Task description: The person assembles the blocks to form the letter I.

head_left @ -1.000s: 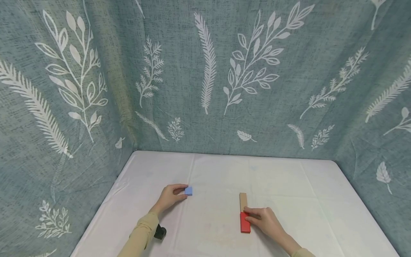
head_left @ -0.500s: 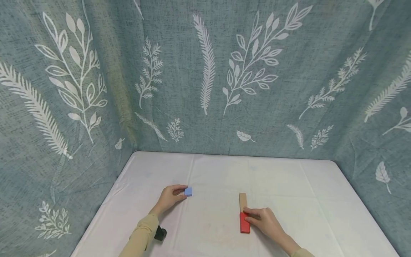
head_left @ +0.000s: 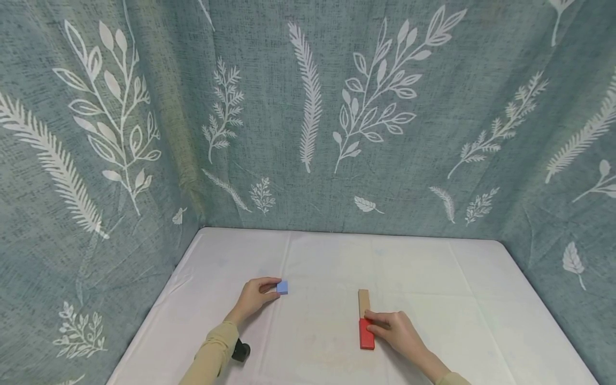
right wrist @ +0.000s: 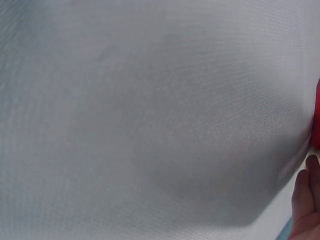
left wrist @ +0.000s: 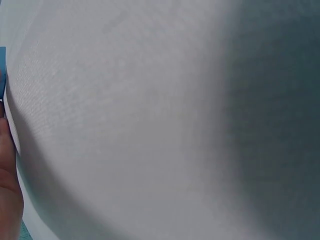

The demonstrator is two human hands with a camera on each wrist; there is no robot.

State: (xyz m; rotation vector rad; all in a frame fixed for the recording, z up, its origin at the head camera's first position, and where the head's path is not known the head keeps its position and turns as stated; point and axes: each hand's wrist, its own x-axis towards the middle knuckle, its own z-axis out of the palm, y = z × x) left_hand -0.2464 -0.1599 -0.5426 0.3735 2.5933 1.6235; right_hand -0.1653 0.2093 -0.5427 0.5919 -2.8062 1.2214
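My left hand (head_left: 252, 299) pinches a small light-blue block (head_left: 282, 287) between thumb and fingers on the left part of the white table. Only an edge of this blue block (left wrist: 2, 72) shows at the left border of the left wrist view. To the right, a flat red rectangular block (head_left: 367, 336) lies end to end with a narrow tan wooden block (head_left: 363, 301). My right hand (head_left: 400, 331) holds the red block near its far end, fingertips beside the joint with the wooden one. A sliver of red block (right wrist: 316, 122) appears in the right wrist view.
A white cloth (head_left: 317, 256) with fold lines covers the table. Grey-green curtains (head_left: 279, 117) with white leaf patterns stand behind and at both sides. A small black object (head_left: 241, 351) is at the left forearm, partly hidden by the sleeve (head_left: 216, 342).
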